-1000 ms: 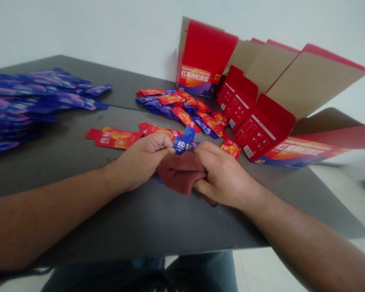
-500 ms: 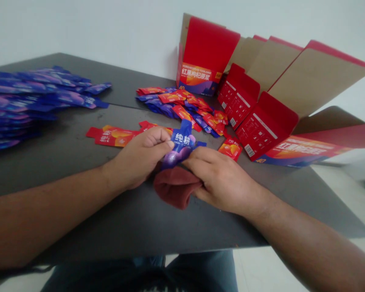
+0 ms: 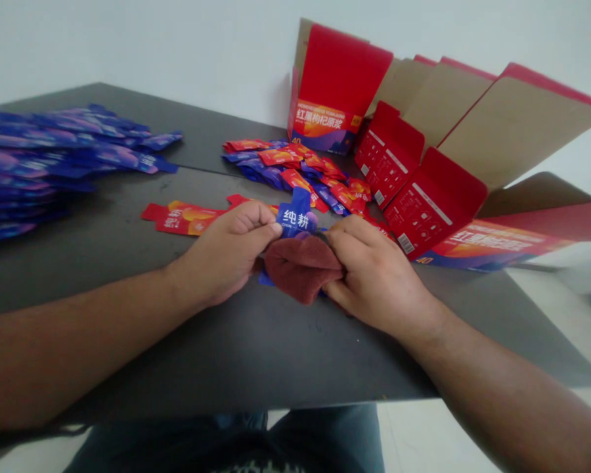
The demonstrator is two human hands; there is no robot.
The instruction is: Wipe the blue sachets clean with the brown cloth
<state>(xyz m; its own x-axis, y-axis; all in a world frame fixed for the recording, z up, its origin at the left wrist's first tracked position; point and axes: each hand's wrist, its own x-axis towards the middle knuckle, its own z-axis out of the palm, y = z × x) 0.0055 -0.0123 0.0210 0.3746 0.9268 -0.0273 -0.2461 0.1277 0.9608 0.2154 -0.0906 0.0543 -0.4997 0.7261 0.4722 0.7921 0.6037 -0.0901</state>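
My left hand [image 3: 231,253] pinches the edge of a blue sachet [image 3: 296,213] with white lettering, thumb on its front. A folded brown cloth [image 3: 303,268] covers the sachet's lower part, and my right hand [image 3: 372,266] grips that cloth from the right. Whether the right fingers also hold part of the sachet is hidden. Just beyond my left hand, a red-orange sachet [image 3: 184,219] lies flat on the dark table, with another red one [image 3: 239,200] partly behind my fingers.
A large pile of blue sachets [image 3: 73,148] sits at the left. Mixed red and blue sachets [image 3: 295,164] are heaped behind my hands. Open red cartons, one at the back [image 3: 325,121] and others at the right [image 3: 436,200], stand with flaps raised. The table's front edge [image 3: 256,414] is near my lap.
The brown cloth has moved up and slightly right with my right hand, from below the sachet to over its lower front. My left hand keeps its hold.
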